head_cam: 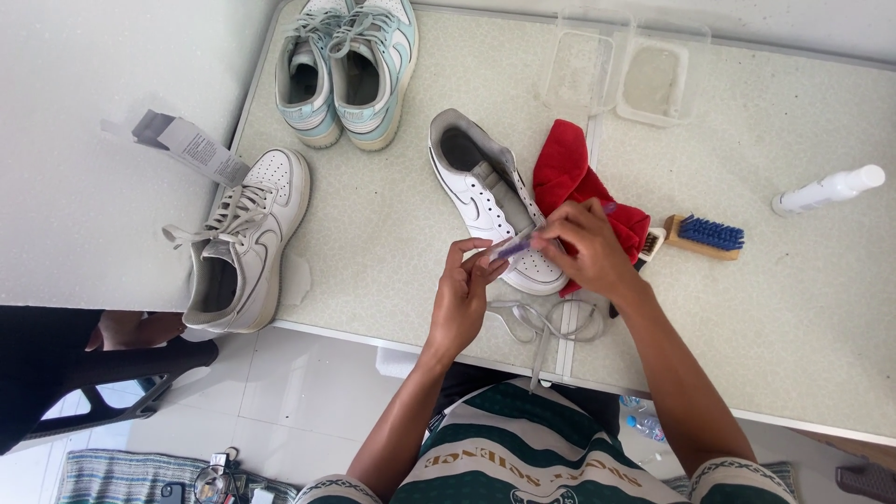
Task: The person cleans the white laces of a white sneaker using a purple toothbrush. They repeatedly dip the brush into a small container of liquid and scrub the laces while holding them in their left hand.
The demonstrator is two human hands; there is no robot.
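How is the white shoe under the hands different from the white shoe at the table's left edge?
The white shoe under the hands has no lace in it; the shoe at the left edge is laced. The first lies well on the table, its toe toward the person; the second hangs partly over the near edge, toe pointing away. Both are white low sneakers.

Shirt: my jersey (523,439), dark green and cream stripes, short sleeves, lettering across the chest.
Arms: bare, nothing on my wrists.
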